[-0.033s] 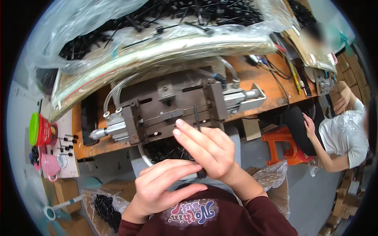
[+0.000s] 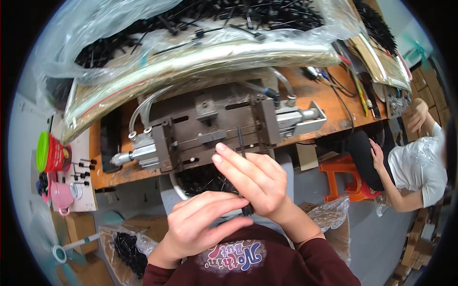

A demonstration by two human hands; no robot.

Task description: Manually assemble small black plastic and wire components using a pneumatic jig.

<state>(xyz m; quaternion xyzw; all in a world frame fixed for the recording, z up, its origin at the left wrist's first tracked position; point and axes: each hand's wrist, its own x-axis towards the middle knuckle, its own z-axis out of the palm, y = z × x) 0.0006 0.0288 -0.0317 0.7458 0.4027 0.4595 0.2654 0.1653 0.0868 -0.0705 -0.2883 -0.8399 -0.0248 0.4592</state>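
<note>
In front of my chest, my right hand (image 2: 255, 183) holds a thin black rod (image 2: 240, 137). The rod's upper end sticks out past the fingers, and its thicker black end (image 2: 247, 209) shows below the palm. My right index and middle fingers are stretched forward, and the thumb is hidden. Palm turned toward that thick end, my left hand (image 2: 195, 221) has its thumb and fingers apart on either side of it. The fingertips reach the black end; the thumb tip lies just below. Beyond both hands is a dark metal fixture (image 2: 191, 125) with a small grey block (image 2: 211, 137) in its middle.
Air cylinders (image 2: 145, 151) with clear hoses flank the fixture on the wooden bench (image 2: 336, 125). Behind it lies a plastic-lined heap of black parts (image 2: 286, 16). A red tub (image 2: 58, 155) and pink cup (image 2: 61, 198) stand left. A seated person (image 2: 412, 164) is at right.
The whole view has shifted slightly. The thick black end now shows a little more clearly between my hands. Otherwise both hands keep nearly the same pose.
</note>
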